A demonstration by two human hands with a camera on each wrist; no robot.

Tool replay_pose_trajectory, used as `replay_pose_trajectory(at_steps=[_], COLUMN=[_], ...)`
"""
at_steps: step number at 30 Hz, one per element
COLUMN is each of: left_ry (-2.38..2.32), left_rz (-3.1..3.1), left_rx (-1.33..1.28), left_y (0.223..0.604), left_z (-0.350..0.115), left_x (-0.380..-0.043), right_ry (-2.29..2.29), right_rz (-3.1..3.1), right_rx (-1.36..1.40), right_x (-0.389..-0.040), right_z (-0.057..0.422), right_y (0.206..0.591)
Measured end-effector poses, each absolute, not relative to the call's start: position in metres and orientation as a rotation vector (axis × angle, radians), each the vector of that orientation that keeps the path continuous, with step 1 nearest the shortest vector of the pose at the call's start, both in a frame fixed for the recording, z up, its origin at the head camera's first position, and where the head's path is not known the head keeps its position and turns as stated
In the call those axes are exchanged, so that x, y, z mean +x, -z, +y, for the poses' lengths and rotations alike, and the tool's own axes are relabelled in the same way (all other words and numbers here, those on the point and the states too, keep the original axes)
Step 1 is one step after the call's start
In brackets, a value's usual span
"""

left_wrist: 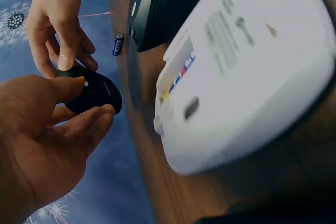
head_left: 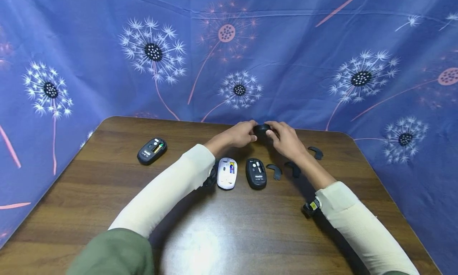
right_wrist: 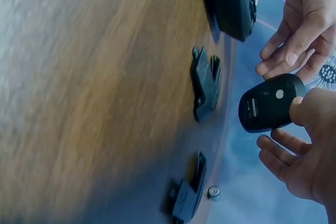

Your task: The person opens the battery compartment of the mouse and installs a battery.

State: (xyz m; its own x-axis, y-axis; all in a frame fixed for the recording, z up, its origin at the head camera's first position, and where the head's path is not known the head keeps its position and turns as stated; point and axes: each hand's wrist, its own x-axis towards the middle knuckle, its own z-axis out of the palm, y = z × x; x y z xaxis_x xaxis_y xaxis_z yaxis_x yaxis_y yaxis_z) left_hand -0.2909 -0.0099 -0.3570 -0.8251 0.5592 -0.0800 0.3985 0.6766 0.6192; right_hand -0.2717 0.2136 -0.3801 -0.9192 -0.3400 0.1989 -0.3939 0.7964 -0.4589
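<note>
A black computer mouse [head_left: 261,128] is held up over the table's far edge, its underside facing the wrist cameras. My right hand [head_left: 284,138] grips its right end between thumb and fingers, best seen in the right wrist view. At the mouse's left edge, the relaxed fingertips of my left hand [head_left: 241,134] come right up to it without a plain grip. Nearer to me lie a white mouse [head_left: 227,173] and another black mouse [head_left: 256,173], upside down with batteries showing in their open compartments.
Curved black battery covers [head_left: 274,171] lie to the right, one partly behind my right forearm. Another upturned black mouse [head_left: 152,151] sits at left with its battery bay open. A loose battery [left_wrist: 118,44] shows near the far edge. Patterned blue cloth [head_left: 286,60] hangs behind the table.
</note>
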Motion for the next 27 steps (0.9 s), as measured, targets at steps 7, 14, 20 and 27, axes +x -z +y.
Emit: replay_pose_trajectory(at_steps=[7,14,20,27], left_ry=[-0.995,-1.057,-1.1,-1.265], left_rz=[2.681,2.7,2.738,2.701], left_rx=[0.817,0.825,0.793,0.8], left_y=[0.377,0.358,0.356,0.364], left_z=[-0.028,-0.039,-0.045,-0.05], left_x=[-0.305,-0.28,-0.273,-0.275], right_ry=[-0.872,-0.895,-0.943,-1.082], right_rz=[-2.829,-2.778,-2.779,-2.786], right_rx=[0.61,0.653,0.625,0.553], right_x=[-0.265,-0.263,-0.262,-0.261], right_z=[0.202,0.192,0.185,0.178], right_y=[0.376,0.374,0.37,0.365])
